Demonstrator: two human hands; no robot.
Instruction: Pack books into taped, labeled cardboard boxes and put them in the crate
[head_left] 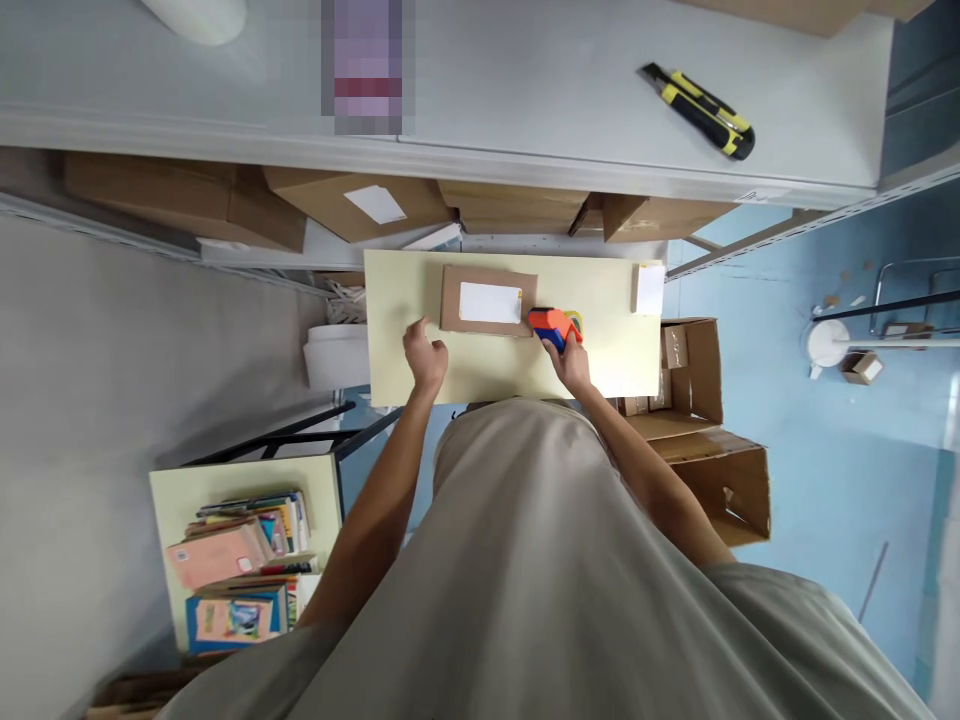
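Note:
A flat brown cardboard parcel (480, 285) with a white label (490, 302) lies on a pale yellow table (615, 340). My right hand (571, 362) grips an orange and blue tape dispenser (553, 325) at the parcel's right end. My left hand (425, 355) hovers over the table just left of the parcel's near corner, fingers loosely curled, holding nothing.
A yellow and black utility knife (701, 110) lies on a grey shelf (525, 110) above. Cardboard boxes (352, 200) sit under the shelf. Open cartons (705, 420) stand right of the table. A small table with stacked books (240, 570) is at lower left. A white paper (649, 288) rests at the table's right edge.

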